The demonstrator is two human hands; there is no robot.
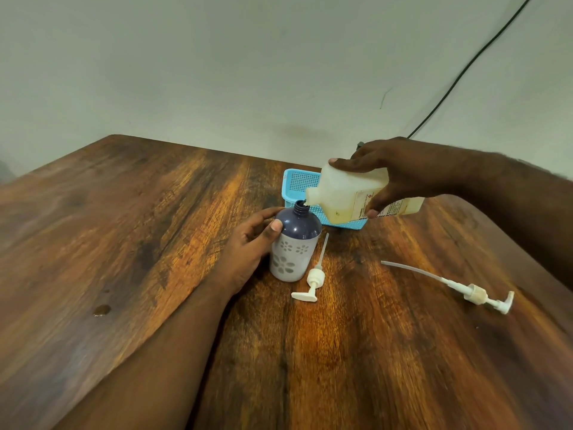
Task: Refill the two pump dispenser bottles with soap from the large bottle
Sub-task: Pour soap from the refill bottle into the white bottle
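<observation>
Pouring mid-frame: my right hand point(400, 172) grips the tilted large bottle point(347, 193) over the purple dispenser point(294, 243), which my left hand point(251, 243) steadies; second dispenser unseen, both pumps unattached.

The big bottle point(347, 193) covers most of the blue basket point(297, 181), so no idea what's inside it. Its label print is too small to read, and the tabletop point(124, 243) runs off the frame's bottom edge.

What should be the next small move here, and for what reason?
Probably tip the large bottle a little further. Its spout sits right over the open neck of the purple dispenser bottle, which the left hand steadies, and the right hand grips the large bottle nearly level. Whether soap is flowing cannot be told.
</observation>
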